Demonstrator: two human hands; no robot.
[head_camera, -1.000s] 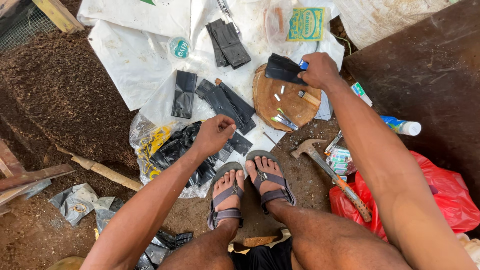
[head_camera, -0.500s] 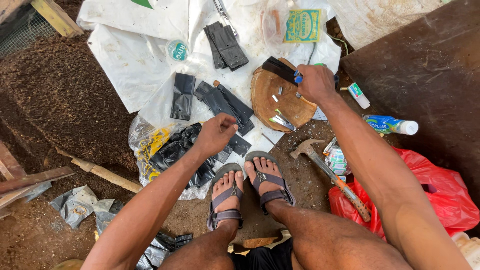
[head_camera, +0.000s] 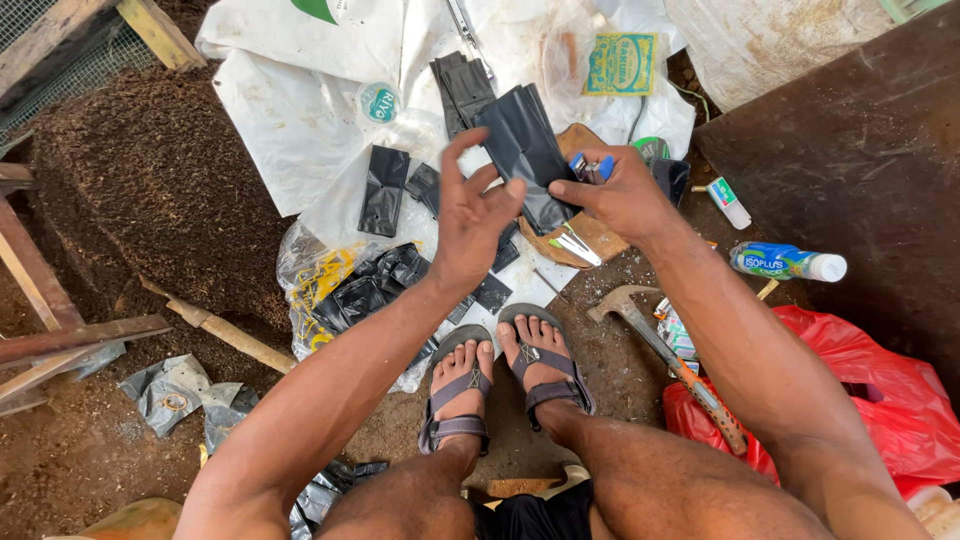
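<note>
A black plastic bag (head_camera: 525, 150) sits upper centre, pinched in the right hand (head_camera: 620, 195) grip; the left hand (head_camera: 470, 225) is spread wide, fingertips touching it. Below lies a wooden block (head_camera: 590, 235); a hammer (head_camera: 660, 350) lower right, more bags (head_camera: 385, 190) left.

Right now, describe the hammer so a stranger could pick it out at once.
Start at the red plastic bag on the ground under the person's right forearm. Just left of it, beside the sandalled right foot, lies the claw hammer, head toward the feet, handle running down to the bag. It alone has a grey metal head and a worn wooden handle.
</note>
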